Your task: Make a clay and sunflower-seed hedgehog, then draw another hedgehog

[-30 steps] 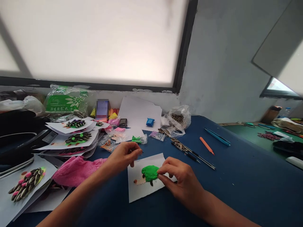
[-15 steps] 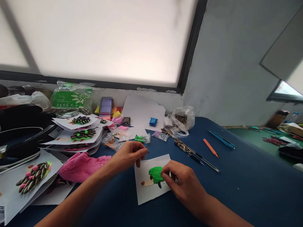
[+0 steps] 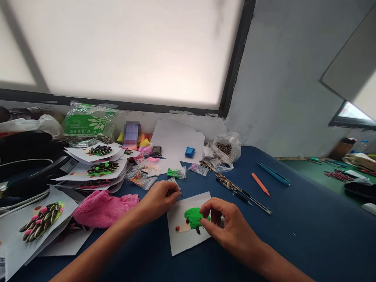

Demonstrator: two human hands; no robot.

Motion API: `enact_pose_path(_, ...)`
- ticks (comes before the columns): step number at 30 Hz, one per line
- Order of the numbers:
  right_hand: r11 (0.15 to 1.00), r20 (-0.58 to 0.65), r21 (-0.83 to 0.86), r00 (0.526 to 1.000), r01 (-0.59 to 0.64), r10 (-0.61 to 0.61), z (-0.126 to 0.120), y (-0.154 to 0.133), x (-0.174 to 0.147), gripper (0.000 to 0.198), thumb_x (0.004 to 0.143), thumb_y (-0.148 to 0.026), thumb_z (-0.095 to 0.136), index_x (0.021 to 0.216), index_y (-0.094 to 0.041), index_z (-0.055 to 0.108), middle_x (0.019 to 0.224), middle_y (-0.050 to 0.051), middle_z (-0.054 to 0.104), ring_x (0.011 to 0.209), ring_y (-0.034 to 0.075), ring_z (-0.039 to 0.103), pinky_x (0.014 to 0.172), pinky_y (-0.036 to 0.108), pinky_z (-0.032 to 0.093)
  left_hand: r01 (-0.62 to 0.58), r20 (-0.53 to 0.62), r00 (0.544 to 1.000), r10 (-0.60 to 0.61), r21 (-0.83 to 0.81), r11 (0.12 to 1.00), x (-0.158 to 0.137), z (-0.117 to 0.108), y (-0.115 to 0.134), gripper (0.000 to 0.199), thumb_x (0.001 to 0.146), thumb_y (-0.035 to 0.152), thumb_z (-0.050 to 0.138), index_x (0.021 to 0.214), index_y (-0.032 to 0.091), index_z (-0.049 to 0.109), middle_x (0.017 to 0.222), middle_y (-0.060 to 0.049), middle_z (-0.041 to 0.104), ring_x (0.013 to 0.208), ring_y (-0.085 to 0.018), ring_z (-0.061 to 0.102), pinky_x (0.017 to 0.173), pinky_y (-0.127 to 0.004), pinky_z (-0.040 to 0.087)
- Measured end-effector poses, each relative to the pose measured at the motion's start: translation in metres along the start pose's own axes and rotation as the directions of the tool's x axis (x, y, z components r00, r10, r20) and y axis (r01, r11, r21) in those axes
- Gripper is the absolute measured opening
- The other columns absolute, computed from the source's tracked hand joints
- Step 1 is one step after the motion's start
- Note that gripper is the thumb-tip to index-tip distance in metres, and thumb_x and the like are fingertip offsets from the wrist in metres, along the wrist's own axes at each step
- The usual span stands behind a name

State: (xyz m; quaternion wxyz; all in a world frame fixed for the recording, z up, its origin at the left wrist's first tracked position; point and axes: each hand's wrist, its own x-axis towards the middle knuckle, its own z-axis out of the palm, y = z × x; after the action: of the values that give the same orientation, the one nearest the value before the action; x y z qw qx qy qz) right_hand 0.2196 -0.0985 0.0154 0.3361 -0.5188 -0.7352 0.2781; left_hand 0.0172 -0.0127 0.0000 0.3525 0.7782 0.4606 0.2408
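A white paper card [image 3: 182,246] lies on the table in front of me, bearing a small animal figure. Its body is bright green clay [image 3: 193,217], with a pale snout [image 3: 184,228], a brown nose and a dark foot. My right hand [image 3: 230,223] hovers at the card's right side, thumb and forefinger apart by the green clay; a tiny dark speck shows at the thumb tip. Over the card's upper left corner, my left hand [image 3: 161,197] is closed in a pinch. A small dark tip sticks out of it, too small to name.
On the left are stacked cards with seed-covered figures [image 3: 41,221] and a pink cloth [image 3: 102,207]. Behind lie small clay packets [image 3: 176,172], blue clay [image 3: 190,152] and a bag of sunflower seeds [image 3: 225,149]. Pens [image 3: 237,194], an orange marker [image 3: 261,184] and blue tweezers [image 3: 273,174] lie right.
My right thumb and forefinger have parted from their pinch beside the green clay. My left hand has shifted slightly left and down, still pinched.
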Motion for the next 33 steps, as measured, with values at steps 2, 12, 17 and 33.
enact_pose_path(2, 1.0, -0.023, -0.008, 1.0, 0.009, -0.009, 0.0, 0.002, 0.001, 0.009, 0.08, -0.017, 0.059, 0.071, -0.017, 0.061, 0.065, -0.001, 0.055, 0.055, 0.011, 0.047, 0.05, 0.022, 0.038, 0.005, 0.004, 1.0, -0.005, 0.024, 1.0, 0.0, -0.001, 0.002, 0.026, 0.079, 0.04, 0.048, 0.064, 0.02, 0.054, 0.05, 0.004, 0.052, 0.049, -0.014, 0.052, 0.049, -0.024, 0.035)
enact_pose_path(12, 0.995, -0.025, -0.076, 0.998, 0.058, -0.06, -0.007, 0.009, 0.004, 0.013, 0.086, -0.018, 0.056, 0.081, -0.019, 0.067, 0.07, -0.001, 0.064, 0.06, 0.012, 0.053, 0.055, 0.023, 0.04, 0.039, 0.026, 0.999, -0.039, -0.004, 0.999, 0.001, -0.001, -0.004, 0.027, 0.079, 0.042, 0.048, 0.063, 0.021, 0.052, 0.048, 0.004, 0.053, 0.047, -0.016, 0.054, 0.05, -0.025, 0.038)
enact_pose_path(17, 0.974, -0.014, -0.195, 0.993, 0.114, -0.119, -0.009, 0.011, 0.002, 0.015, 0.087, -0.016, 0.056, 0.078, -0.02, 0.067, 0.072, 0.0, 0.063, 0.06, 0.012, 0.053, 0.055, 0.023, 0.039, 0.034, 0.04, 0.999, -0.034, -0.011, 0.999, 0.002, -0.001, -0.007, 0.028, 0.079, 0.044, 0.048, 0.063, 0.021, 0.052, 0.049, 0.003, 0.053, 0.047, -0.016, 0.053, 0.05, -0.025, 0.037)
enact_pose_path(33, 0.891, 0.061, -0.398, 0.975, 0.22, -0.214, 0.002, 0.018, -0.008, 0.013, 0.086, -0.011, 0.061, 0.077, -0.019, 0.065, 0.079, 0.002, 0.062, 0.074, 0.015, 0.056, 0.064, 0.024, 0.041, 0.022, 0.019, 0.999, -0.026, 0.153, 0.988, 0.001, 0.001, 0.002, 0.027, 0.077, 0.04, 0.045, 0.065, 0.019, 0.057, 0.057, 0.001, 0.049, 0.055, -0.015, 0.043, 0.051, -0.024, 0.028)
